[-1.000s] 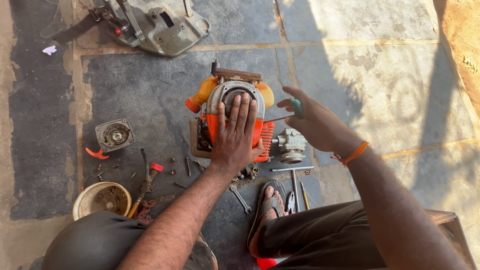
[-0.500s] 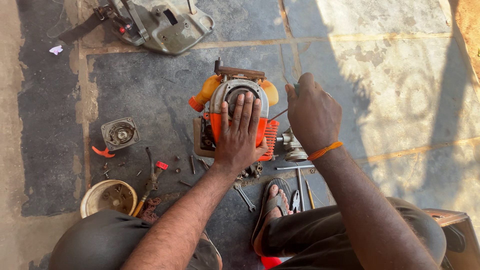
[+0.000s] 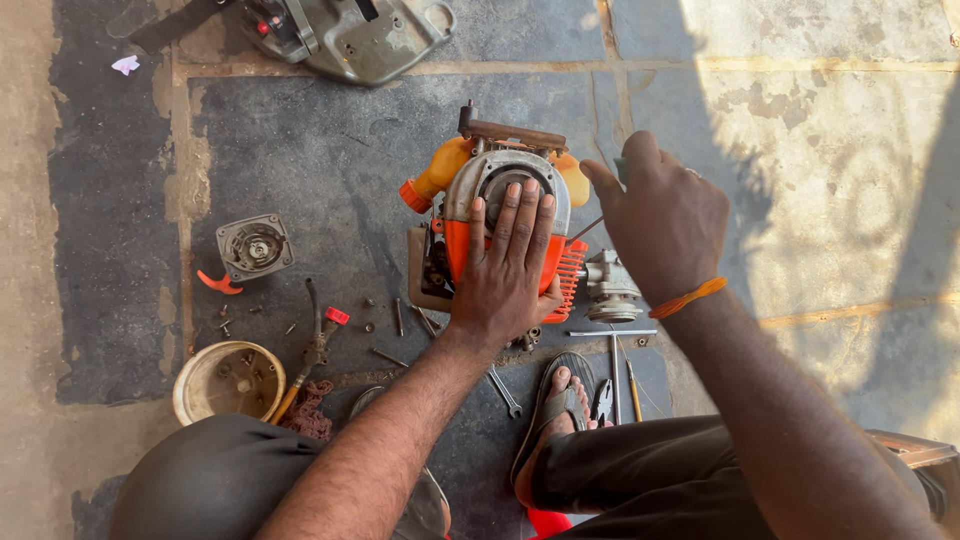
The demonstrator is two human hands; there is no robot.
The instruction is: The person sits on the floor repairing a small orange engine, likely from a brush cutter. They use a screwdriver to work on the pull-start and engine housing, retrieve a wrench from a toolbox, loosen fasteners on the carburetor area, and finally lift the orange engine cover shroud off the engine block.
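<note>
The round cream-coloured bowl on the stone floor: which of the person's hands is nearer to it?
Left. The left hand lies flat on the orange engine, up and right of the round cream-coloured bowl; the right hand is farther right.

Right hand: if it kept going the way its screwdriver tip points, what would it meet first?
Likely the orange engine. The right hand angles its screwdriver down-left toward the side, beside the left hand; depth is unclear.

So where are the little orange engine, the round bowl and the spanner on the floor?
orange engine (image 3: 560, 270): head view, on its orange ribbed side.
round bowl (image 3: 190, 385): head view, on its pale rim.
spanner (image 3: 505, 393): head view, on its metal shaft.
</note>
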